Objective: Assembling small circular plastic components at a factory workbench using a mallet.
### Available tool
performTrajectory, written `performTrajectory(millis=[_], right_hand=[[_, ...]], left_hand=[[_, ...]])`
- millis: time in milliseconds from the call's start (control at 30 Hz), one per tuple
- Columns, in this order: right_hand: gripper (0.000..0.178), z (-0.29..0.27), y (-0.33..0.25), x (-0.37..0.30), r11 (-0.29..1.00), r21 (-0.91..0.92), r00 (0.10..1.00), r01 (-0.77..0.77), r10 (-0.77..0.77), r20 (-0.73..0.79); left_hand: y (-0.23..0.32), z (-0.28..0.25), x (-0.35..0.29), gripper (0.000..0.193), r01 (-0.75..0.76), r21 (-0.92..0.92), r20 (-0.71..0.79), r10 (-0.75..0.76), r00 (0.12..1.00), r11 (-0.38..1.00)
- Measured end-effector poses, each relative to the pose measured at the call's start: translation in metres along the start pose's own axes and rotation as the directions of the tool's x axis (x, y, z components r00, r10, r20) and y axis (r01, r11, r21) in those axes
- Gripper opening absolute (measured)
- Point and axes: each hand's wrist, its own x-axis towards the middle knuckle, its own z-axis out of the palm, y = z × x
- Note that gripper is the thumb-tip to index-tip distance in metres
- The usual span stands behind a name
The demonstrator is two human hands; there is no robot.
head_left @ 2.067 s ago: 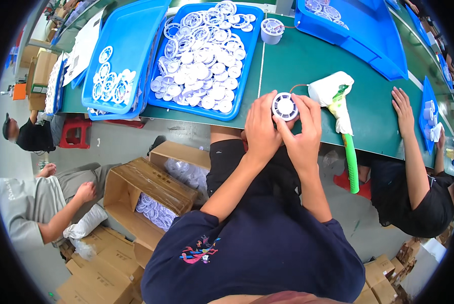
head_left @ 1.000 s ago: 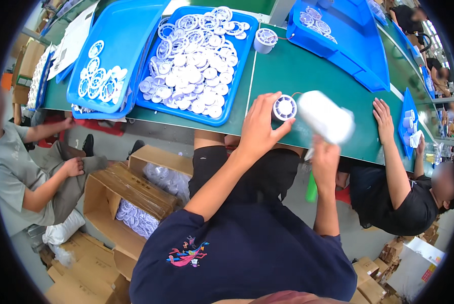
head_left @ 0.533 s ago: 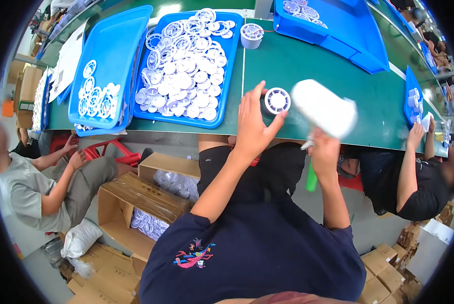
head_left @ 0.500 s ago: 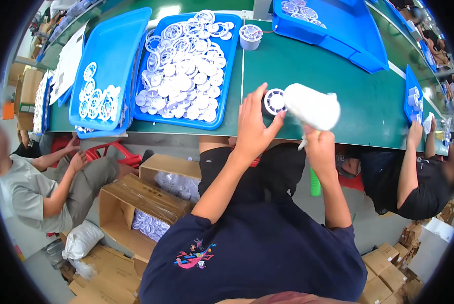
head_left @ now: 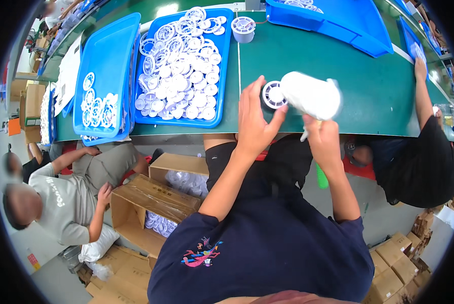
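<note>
On the green table in front of me sits a round white slotted part (head_left: 274, 95), wheel-like with a plain hub. My left hand (head_left: 255, 116) curves round its left and near side, thumb and fingers gripping it. My right hand (head_left: 322, 137) is closed round the handle of a mallet-like tool (head_left: 312, 96), whose thick white head looks wrapped or padded. The head is slightly blurred and overlaps the part's right edge; whether they touch I cannot tell. Most of the handle is hidden in my fist.
A blue tray (head_left: 220, 104) heaped with white discs and rings stands left, beside stacked blue trays (head_left: 105, 55) with a few rings. A white slotted cylinder (head_left: 243, 31) and a blue bin (head_left: 333, 31) are farther back. Open cardboard boxes (head_left: 153, 195) stand below the table; people sit either side.
The white tool head has shifted slightly up relative to the part. My left hand keeps its hold. The person on the right has reached farther forward; my view has shifted a little.
</note>
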Motion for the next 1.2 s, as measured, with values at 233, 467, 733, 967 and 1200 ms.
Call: performTrajectory(millis=[233,467,733,967,1200], right_hand=[[0.043,0.000,0.007,0.002,0.943,0.320,0.990,-0.089,0.119,-0.077],[0.045,-0.011,-0.001,0.016,0.964,0.214,0.987,-0.158,0.154,0.033],[0.050,-0.018,-0.024,0.036,0.910,0.399,0.993,-0.111,0.118,0.006],[0.048,-0.018,-0.005,0.043,0.946,0.256,0.976,-0.200,0.216,-0.033],[0.050,-0.009,0.019,0.047,0.865,0.422,0.961,-0.270,0.213,0.177]], left_hand=[[-0.001,0.001,0.004,0.079,-0.060,-0.033,-0.008,0.060,0.998,0.998],[-0.003,0.001,0.001,0.082,0.047,-0.103,0.008,-0.046,0.999,0.994],[-0.004,-0.003,0.005,0.081,0.110,-0.105,0.082,-0.102,0.991,0.988],[-0.010,-0.008,0.003,0.078,0.130,-0.177,0.095,-0.115,0.989,0.976],[-0.009,-0.006,0.003,0.078,0.116,-0.261,0.149,-0.079,0.986,0.958]])
